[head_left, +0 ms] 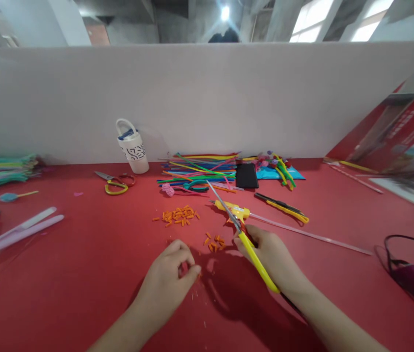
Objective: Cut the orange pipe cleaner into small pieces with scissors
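My right hand (271, 254) grips a pair of scissors (253, 254) with a long yellow handle, its silver blades angled up and to the left, over a yellow glue gun (233, 211). Low over the red table, my left hand (172, 274) is curled with thumb and fingertips pinched together. A speck of orange shows at those fingertips, but what they hold is too small to make out. Just beyond my hands lie a small group of cut orange pieces (214, 243) and a larger pile of orange pieces (179, 215).
Colourful pipe cleaners (199, 168) lie along the white partition (207, 98), near a black phone-like slab (247, 176). A white cup (133, 151) and other scissors (116, 184) stand left. A clear glue stick (313, 233) stretches right from the glue gun, and a black-and-yellow tool (284, 209) lies behind it.
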A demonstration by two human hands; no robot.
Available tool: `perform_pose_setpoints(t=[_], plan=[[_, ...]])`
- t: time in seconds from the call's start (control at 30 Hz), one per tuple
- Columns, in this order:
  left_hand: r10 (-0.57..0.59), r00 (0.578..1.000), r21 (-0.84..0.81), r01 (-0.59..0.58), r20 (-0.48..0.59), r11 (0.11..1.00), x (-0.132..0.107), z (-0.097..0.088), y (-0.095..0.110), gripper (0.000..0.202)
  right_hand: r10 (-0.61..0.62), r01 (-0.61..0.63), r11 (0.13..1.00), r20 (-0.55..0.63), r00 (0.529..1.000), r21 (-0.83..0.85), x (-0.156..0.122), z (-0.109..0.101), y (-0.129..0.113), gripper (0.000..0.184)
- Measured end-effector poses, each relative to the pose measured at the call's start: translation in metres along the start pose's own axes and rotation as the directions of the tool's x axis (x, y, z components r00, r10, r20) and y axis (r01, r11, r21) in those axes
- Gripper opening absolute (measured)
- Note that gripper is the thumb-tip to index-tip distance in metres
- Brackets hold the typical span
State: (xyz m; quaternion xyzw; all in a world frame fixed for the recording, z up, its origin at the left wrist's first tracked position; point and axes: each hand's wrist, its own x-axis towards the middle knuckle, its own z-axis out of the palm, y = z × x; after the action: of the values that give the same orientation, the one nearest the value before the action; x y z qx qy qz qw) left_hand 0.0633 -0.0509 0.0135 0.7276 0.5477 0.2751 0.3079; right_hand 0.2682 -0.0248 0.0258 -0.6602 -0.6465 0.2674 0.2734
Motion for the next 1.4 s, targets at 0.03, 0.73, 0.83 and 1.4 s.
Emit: perform_pose_setpoints(t=[0.03,0.73,0.83,1.4], plan=[[-0.005,1.000,0.010,0.005,-0.027,1.000,0.001,-0.001,-0.003,0.010,-0.002,0.002,1.000,-0.009,1.000,-0.001,0.001,0.000,0.002,0.018],[-0.003,0.943,0.231,0.084,-0.332,0.969,0.053,-0.046,-0.068,0.013,-0.120,0.120,0.993,-0.002,0.993,-0.002,-0.007,0.003,0.002,0.017],[-0.017,0.939,0.178,0.083,-0.344,0.980,0.051,-0.043,-0.063,0.011,-0.123,0.123,0.992,0.008,0.992,0.023,-0.008,0.004,0.002,0.019],[-0.187,0.958,-0.792,0.285,0.217,0.540,-0.002,-0.001,0.030,0.015,-0.135,-0.049,0.895,0.376,0.917,0.443,-0.020,0.014,-0.040,0.006]])
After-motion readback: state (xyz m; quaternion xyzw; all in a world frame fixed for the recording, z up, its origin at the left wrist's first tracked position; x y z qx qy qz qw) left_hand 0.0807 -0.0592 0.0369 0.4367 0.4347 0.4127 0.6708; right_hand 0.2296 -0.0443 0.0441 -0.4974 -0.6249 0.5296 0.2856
